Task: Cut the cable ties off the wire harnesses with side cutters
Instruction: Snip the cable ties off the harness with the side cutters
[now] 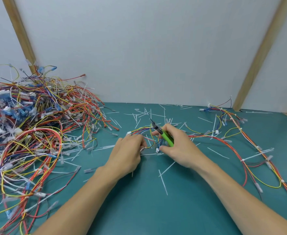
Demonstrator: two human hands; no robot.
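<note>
My right hand (176,144) grips green-handled side cutters (164,134), their dark jaws pointing up and away to the left. My left hand (130,151) pinches a small wire harness (144,131) of red, yellow and blue wires lying on the green mat between both hands. A white connector (157,150) of that harness sits just below my right fingers. The cutter tips hover just above the harness wires. I cannot tell which cable tie my left fingers hold.
A big tangled pile of harnesses (29,124) fills the left side. Another long harness (251,150) stretches along the right. Several cut white cable ties (163,182) are scattered over the green mat (147,209). A white wall with wooden battens stands behind.
</note>
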